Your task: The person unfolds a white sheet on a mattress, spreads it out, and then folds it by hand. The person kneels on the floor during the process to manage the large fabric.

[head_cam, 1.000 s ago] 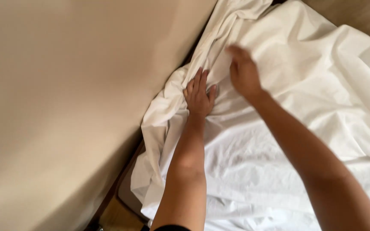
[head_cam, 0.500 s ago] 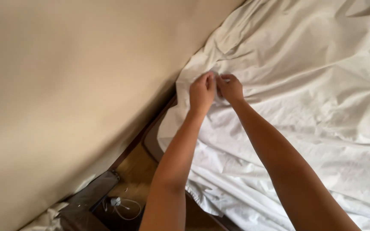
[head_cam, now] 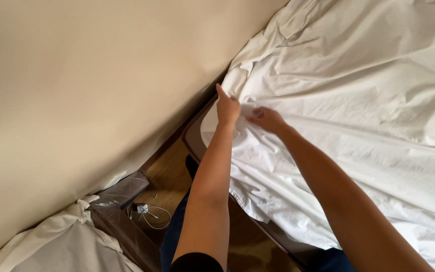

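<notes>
- Gripping the edge of a crumpled white cotton bedsheet (head_cam: 338, 116), the left hand (head_cam: 227, 107) is seen near the corner of the bed, its fingers closed on a fold of the cloth and its thumb raised towards the wall.
- The right hand (head_cam: 267, 119) is held just beside the left, fingers curled into the same bunched fold, so that the cloth is pinched by both hands close together.
- The sheet is spread over the bed across the right and upper part of the view; its loose edge is draped down over the side of the bed below the hands.
- A plain beige wall (head_cam: 86, 90) is seen filling the left half of the view, with the sheet pressed against it at the top.
- A dark rounded mattress corner (head_cam: 193, 138) is exposed just left of the left wrist, between the sheet and the wall.
- A strip of brown wooden floor (head_cam: 169, 174) is seen below that corner.
- A white cable with a small plug (head_cam: 147, 212) is laid on the floor, well apart from the hands.
- A knotted white cloth bundle (head_cam: 61, 242) is placed in the lower left corner, beside a dark brown piece of furniture (head_cam: 124, 229).
</notes>
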